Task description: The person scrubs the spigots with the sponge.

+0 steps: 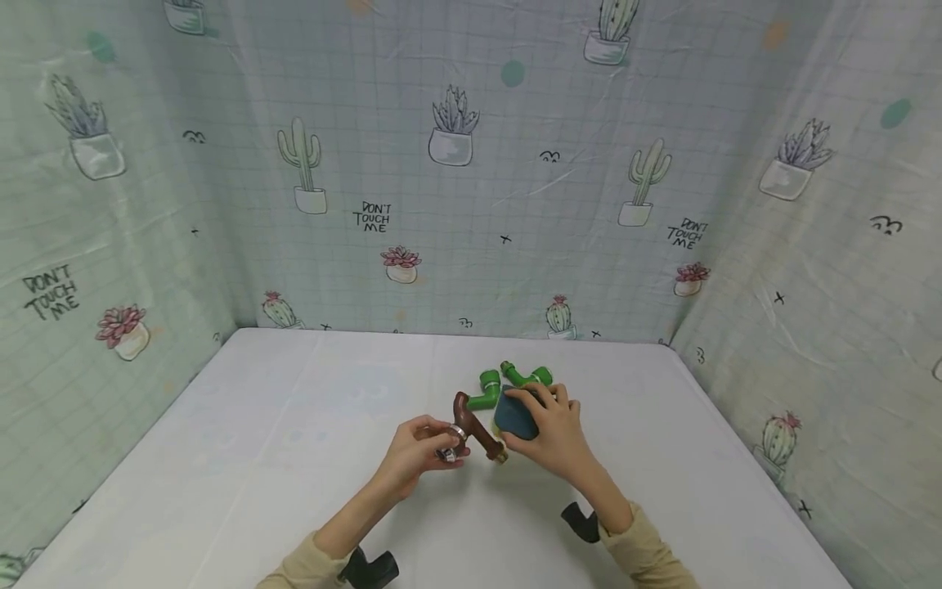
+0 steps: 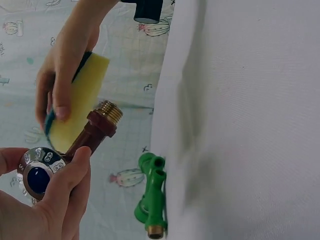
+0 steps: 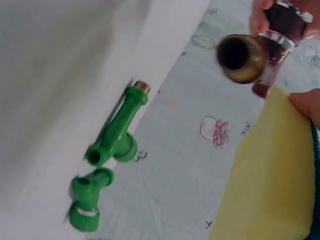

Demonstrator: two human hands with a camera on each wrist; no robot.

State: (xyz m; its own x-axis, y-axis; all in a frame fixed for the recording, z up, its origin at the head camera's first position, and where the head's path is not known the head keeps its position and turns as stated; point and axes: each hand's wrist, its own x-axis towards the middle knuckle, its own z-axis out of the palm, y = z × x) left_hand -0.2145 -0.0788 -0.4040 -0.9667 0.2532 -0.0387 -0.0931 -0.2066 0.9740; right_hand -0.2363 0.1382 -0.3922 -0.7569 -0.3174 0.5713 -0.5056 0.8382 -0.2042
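My left hand grips a brown faucet by its round chrome handle, which has a dark blue centre. The faucet's threaded brass end points away from that hand, toward the right in the head view. Between the thumb and fingers of my right hand is a sponge, dark blue-green on one face and yellow on the other. Its yellow face is turned to the faucet and lies right beside the brown body.
Behind the hands, two green faucets lie on the white table; one has a brass threaded end. Black wrist mounts show by both forearms. A cactus-print curtain encloses the table's back and sides.
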